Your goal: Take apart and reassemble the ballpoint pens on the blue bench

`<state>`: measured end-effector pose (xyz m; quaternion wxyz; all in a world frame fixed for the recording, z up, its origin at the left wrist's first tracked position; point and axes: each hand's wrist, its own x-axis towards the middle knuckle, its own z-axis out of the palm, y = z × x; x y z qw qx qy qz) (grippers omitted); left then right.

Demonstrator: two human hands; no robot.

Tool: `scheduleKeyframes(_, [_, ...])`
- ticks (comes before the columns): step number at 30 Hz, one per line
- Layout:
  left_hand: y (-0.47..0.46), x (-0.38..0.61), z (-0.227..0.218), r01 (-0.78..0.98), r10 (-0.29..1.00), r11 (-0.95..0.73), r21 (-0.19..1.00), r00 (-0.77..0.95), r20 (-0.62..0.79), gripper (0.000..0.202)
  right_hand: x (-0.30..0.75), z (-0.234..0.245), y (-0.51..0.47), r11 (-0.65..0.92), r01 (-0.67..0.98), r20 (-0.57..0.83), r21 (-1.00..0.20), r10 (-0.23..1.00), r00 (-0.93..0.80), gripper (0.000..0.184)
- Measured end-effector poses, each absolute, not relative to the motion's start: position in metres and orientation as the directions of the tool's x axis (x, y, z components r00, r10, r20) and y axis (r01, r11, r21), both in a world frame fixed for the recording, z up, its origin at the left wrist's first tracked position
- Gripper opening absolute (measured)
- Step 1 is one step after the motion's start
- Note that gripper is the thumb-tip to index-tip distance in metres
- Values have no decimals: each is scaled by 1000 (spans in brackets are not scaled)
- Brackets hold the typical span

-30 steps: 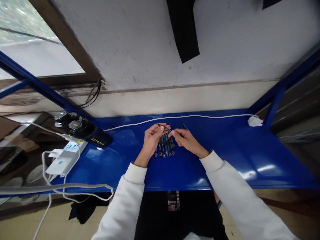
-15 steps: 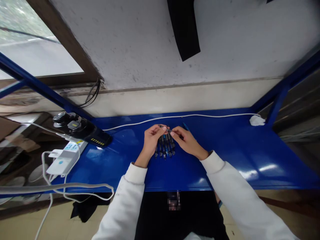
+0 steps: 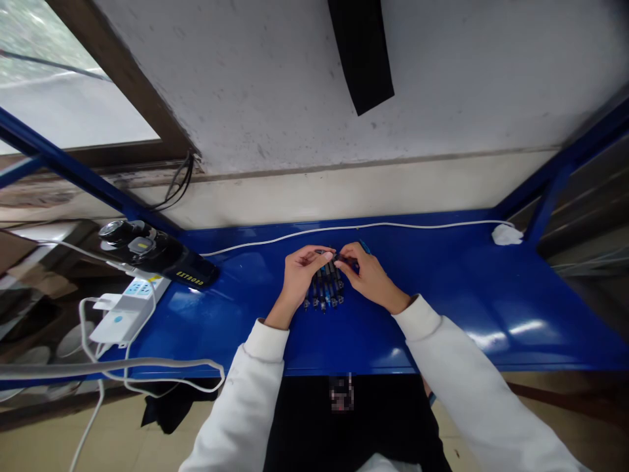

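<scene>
My left hand (image 3: 301, 275) and my right hand (image 3: 366, 276) meet over the middle of a blue metal shelf (image 3: 442, 314). Together they pinch a thin dark pen (image 3: 333, 255) by its two ends, fingers closed on it. Just below the hands a row of several dark pens (image 3: 324, 292) lies side by side on the shelf. A blue pen piece (image 3: 364, 246) shows just behind my right hand. White sleeves cover both forearms.
A black device with yellow lettering (image 3: 162, 257) lies at the shelf's left end, beside a white power strip (image 3: 128, 309) with loose white cables. A white cable (image 3: 373, 227) runs along the back to a white plug (image 3: 506, 234) at right. The wall stands close behind.
My hands have drawn closer together, and the pen between them has turned from tilted to nearly level. The row of pens has not moved.
</scene>
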<state>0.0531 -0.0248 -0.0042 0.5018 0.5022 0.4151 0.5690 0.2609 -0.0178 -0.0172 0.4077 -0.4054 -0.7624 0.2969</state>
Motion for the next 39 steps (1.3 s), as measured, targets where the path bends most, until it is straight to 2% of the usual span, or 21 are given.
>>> scheduleKeyframes(5, [-25,53,-3,-159,990,-139,977,-3,141,23,262,-15,-16,629,397,466,-669,770,-435,26])
scheduleKeyframes(12, [-22,55,-7,-268,990,-140,953,-31,137,24,261,-24,-16,532,401,397,-746,839,-373,10])
scheduleKeyframes(15, [-22,55,-5,-340,994,-111,934,-57,98,31,261,-21,-18,543,398,407,-739,831,-379,14])
scheduleKeyframes(20, [-22,53,-1,-372,995,-95,923,-76,72,29,260,-11,-20,606,396,435,-690,784,-443,18])
scheduleKeyframes(28, [-19,43,0,-448,995,-75,891,-89,39,23,263,-16,-18,576,475,431,-666,816,-386,16])
scheduleKeyframes(34, [-17,33,1,-539,996,-61,840,-90,15,35,262,-17,-17,569,482,433,-666,821,-372,14])
scheduleKeyframes(39, [-13,25,1,-660,993,-40,750,-111,-46,26,263,-16,-17,563,494,434,-663,826,-359,14])
